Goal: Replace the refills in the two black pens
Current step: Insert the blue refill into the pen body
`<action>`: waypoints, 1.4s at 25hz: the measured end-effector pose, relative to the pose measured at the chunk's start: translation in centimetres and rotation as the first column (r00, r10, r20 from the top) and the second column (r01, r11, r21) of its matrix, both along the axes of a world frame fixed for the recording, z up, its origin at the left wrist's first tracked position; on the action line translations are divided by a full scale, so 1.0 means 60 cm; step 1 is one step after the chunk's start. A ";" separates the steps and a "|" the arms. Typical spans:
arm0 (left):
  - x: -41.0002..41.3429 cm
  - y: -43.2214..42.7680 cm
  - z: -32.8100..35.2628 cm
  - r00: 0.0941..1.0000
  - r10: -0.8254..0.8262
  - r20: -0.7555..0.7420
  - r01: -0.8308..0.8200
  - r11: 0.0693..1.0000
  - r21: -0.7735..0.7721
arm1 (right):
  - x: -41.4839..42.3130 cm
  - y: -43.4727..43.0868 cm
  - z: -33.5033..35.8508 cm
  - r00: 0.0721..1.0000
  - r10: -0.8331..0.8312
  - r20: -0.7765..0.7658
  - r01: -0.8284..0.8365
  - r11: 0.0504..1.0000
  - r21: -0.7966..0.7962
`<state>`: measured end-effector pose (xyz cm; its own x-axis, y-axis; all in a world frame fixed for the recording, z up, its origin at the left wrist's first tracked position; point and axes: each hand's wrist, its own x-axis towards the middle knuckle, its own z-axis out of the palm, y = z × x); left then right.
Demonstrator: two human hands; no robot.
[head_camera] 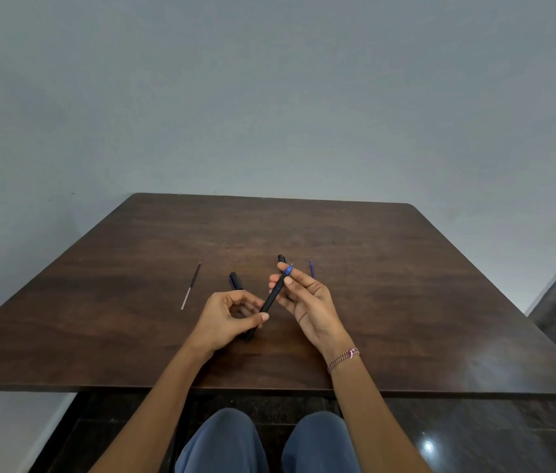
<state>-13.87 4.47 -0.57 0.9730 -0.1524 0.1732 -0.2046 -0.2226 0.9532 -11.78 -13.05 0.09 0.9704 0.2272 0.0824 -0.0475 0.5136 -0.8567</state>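
Note:
A black pen [271,299] with a blue tip section slants up to the right above the table, held at both ends. My left hand [227,315] pinches its lower barrel between thumb and fingers. My right hand [304,297] holds its blue front end with fingertips. A second black pen part [235,280] lies on the table behind my left hand, partly hidden. Another black piece [281,258] shows just behind my right fingers. A thin refill [191,285] lies to the left. A blue refill [311,269] lies to the right, partly hidden by my right hand.
The dark brown wooden table [406,285] stands against a plain grey wall. Its near edge runs just above my knees. Dark glossy floor shows below and at the right.

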 end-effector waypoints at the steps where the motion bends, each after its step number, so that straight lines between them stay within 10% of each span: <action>1: 0.000 0.000 0.000 1.000 -0.003 0.000 0.003 1.000 0.003 | 0.000 0.000 0.000 1.000 -0.005 -0.001 0.005 1.000 -0.002; 35: -0.004 0.000 0.004 0.997 0.059 0.043 -0.062 0.994 0.088 | -0.002 0.002 0.000 0.992 -0.100 0.077 0.102 0.995 -0.015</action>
